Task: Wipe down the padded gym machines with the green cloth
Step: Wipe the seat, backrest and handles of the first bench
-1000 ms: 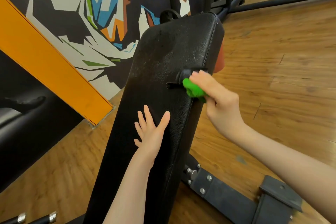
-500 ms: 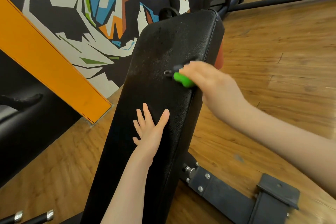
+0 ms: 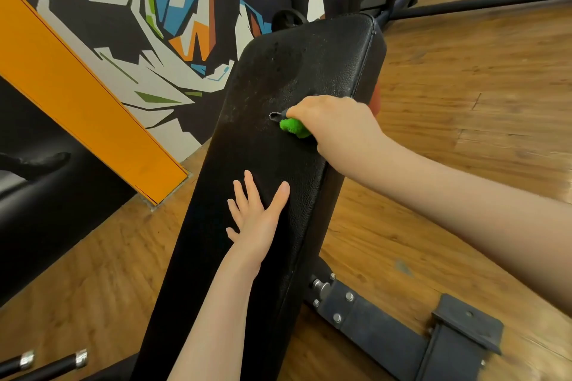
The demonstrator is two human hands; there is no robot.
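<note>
Green cloth (image 3: 293, 127): bunched wad, centre of frame, pressed on black pad (image 3: 272, 164) near its right edge. Soft, light, compressible by look; likely best kept balled in palm, loose ends tucked. Small grey loop beside cloth, nature unclear.
Right hand (image 3: 334, 124): fingers curled round cloth, mostly hiding it.
Left hand (image 3: 258, 216): fingers straight, spread, flat on pad lower centre, holding nothing.
Pad: textured vinyl, inclined, speckled with droplets or dust toward upper end; probably firm, slightly slick.
Wood floor (image 3: 464, 102) at right.
</note>
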